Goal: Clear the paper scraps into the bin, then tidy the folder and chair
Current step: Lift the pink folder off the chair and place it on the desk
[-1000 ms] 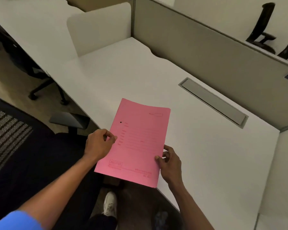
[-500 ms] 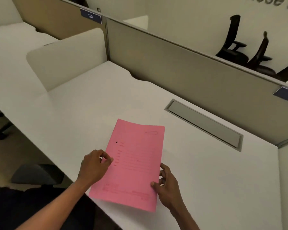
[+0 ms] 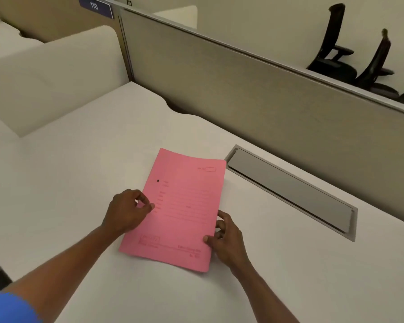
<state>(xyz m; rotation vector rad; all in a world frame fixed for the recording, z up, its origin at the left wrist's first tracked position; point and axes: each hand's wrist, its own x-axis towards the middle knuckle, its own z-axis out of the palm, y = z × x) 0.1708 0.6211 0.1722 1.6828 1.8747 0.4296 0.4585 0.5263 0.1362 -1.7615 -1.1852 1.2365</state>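
A pink folder [image 3: 181,206] lies flat on the white desk [image 3: 79,171], its far end pointing toward the cable tray. My left hand [image 3: 126,212] pinches the folder's left edge about halfway along. My right hand [image 3: 226,238] grips the right edge near the lower corner, thumb on top. No paper scraps and no bin are in view. The chair I used is out of the frame.
A grey cable tray lid [image 3: 289,192] is set into the desk to the folder's right. A beige partition [image 3: 243,89] runs along the back, a white side divider [image 3: 51,73] stands at left. Two black chairs [image 3: 350,57] stand beyond the partition.
The folder has moved from overhanging the desk's front edge to lying fully on the desk, further in. My view has lifted, so the chair and floor have dropped out of sight.
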